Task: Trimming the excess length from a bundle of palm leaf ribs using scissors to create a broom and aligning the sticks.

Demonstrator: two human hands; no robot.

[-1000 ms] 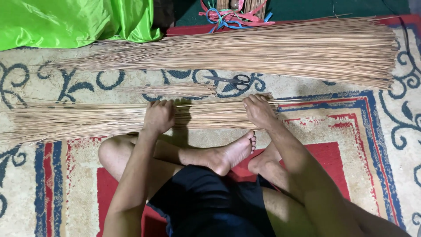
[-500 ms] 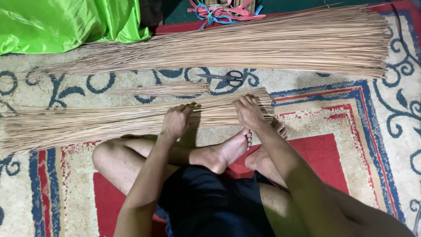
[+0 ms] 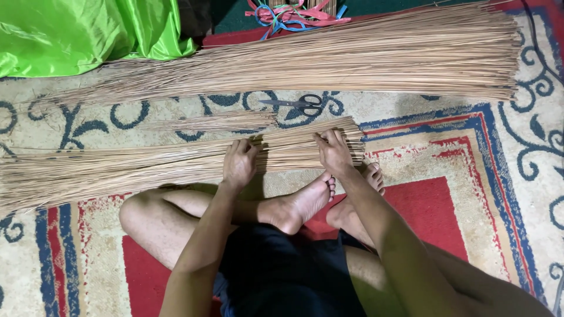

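Tan sticks in the near bundle (image 3: pixel 176 164): keep your left hand (image 3: pixel 239 164) and right hand (image 3: pixel 333 154) flat, fingers spread, pressing evenly so thick ends stay level.

Rug (image 3: pixel 505 176): cream ground, navy scrollwork, red field, blue and red border stripes.
Stick bundles (image 3: pixel 117 167): pale tan.
Cloth (image 3: pixel 82 32): bright green, glossy.
Scissors (image 3: pixel 296 104): black handles, grey blades.
Ribbons (image 3: pixel 294 12): pink, blue.
Shorts (image 3: pixel 282 276): black.
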